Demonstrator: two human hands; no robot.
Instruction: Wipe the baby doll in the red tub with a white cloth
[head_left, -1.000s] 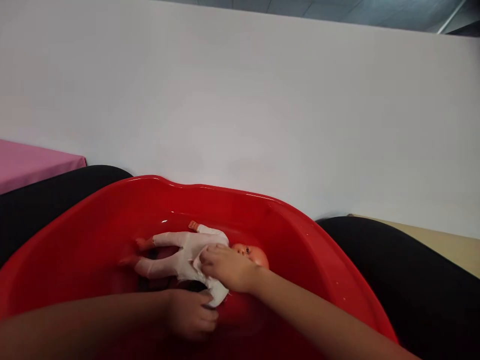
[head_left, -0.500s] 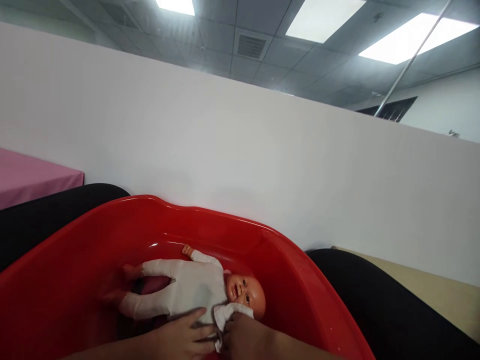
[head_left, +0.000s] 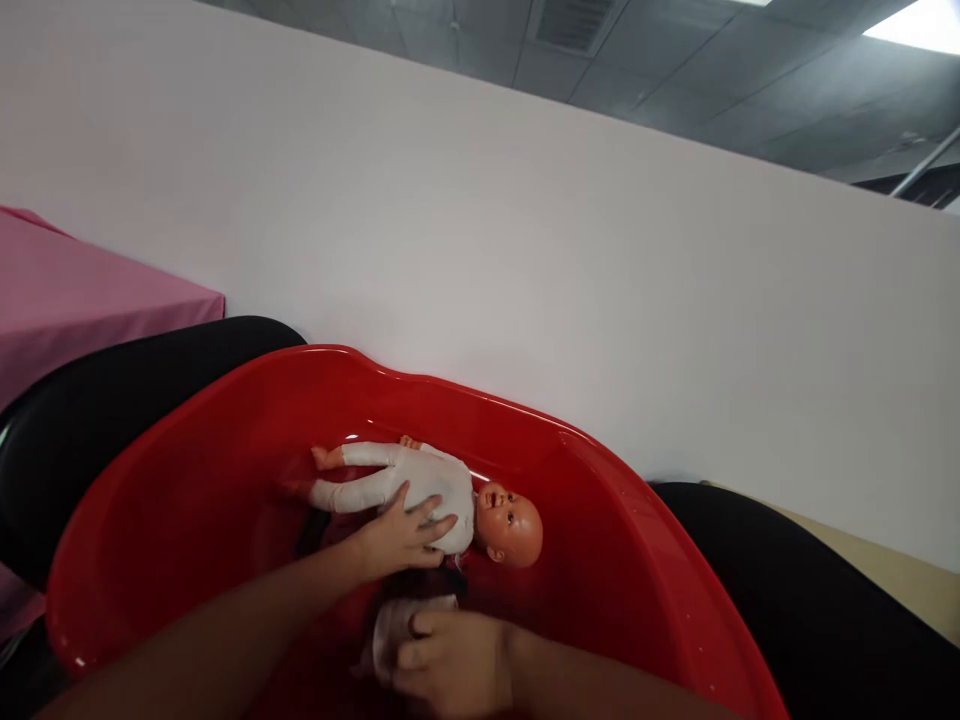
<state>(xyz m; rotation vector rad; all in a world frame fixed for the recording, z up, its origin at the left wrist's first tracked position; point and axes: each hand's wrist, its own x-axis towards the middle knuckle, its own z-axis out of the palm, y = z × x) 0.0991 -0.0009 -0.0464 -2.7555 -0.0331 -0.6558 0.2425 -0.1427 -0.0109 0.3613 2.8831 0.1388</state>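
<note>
A baby doll (head_left: 431, 490) in a white bodysuit lies on its back in a red tub (head_left: 600, 560), its head to the right and its feet to the left. My left hand (head_left: 405, 535) rests on the doll's torso with fingers spread. Nearer to me, low in the tub, my right hand (head_left: 457, 655) grips a crumpled white cloth (head_left: 390, 630), apart from the doll. The doll's near arm is hidden from view.
Black chairs flank the tub, one on the left (head_left: 172, 380) and one on the right (head_left: 720, 570). A pink-covered table (head_left: 97, 270) stands at the left, and a white partition (head_left: 487, 240) rises behind the tub.
My right hand has drawn the cloth away from the doll's head, down toward me. My left hand now lies further onto the torso. The view has tilted down.
</note>
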